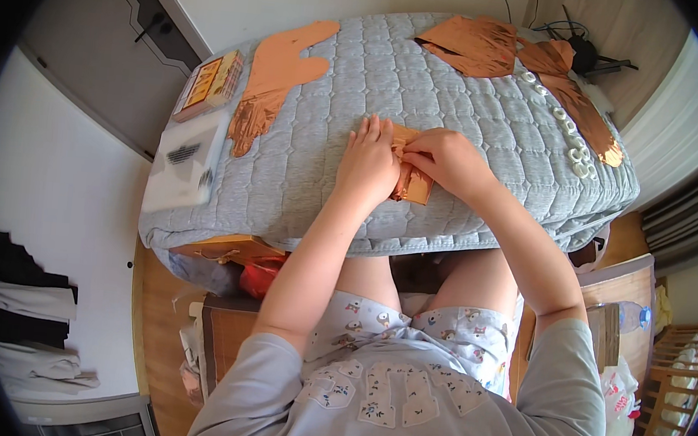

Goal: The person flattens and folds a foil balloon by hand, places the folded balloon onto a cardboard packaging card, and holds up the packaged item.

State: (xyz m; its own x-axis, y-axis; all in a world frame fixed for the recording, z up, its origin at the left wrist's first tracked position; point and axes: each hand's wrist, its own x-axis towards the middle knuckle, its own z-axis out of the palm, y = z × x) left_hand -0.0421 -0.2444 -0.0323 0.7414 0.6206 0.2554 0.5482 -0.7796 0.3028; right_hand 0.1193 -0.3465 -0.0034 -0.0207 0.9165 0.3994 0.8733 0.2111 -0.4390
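Bedding (362, 70) is supporting the foil piece (415, 187), near centre; your left hand (368, 160) is pressing, fingers extended, your right hand (449, 164) apparently pinching it. Probably it's handling light and slippery, edges offering best hold.

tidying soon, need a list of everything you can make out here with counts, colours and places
quilted fabric bedding: one, grey, centre
rectangular foil piece: one, copper, bedding's near side
flat foil shapes: several, copper, bedding's left and far right
small round rings: several, white, bedding's right
printed rectangular box: one, yellow-orange, bedding's left
flat plastic pack: one, whitish, below box
panelled door: one, grey, upper left
cloth garments: several, black and grey, lower left
crumpled bag: one, red, below bedding
plastic bottle: one, clear, lower right
left hand: one, bare, flat on foil piece
right hand: one, bare, fingertips at foil piece
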